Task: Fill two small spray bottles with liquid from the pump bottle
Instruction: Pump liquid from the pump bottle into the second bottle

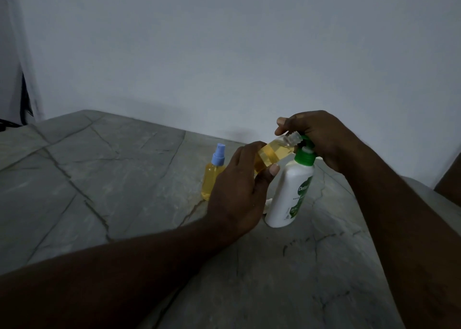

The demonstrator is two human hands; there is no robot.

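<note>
A white pump bottle (287, 194) with a green pump head stands on the grey stone table (112, 169). My right hand (321, 139) rests over the pump head, fingers curled on it. My left hand (239, 189) grips a small clear spray bottle (274, 154) with no cap, tilted, its open neck held at the pump's nozzle. Yellow liquid fills much of it. A second small spray bottle (213, 176), full of yellow liquid and closed with a light blue spray cap, stands upright on the table just left of my left hand.
A plain white wall runs close behind the table. A small white object (267, 202) lies partly hidden between my left hand and the pump bottle. The table's far left corner meets a dark gap by the wall.
</note>
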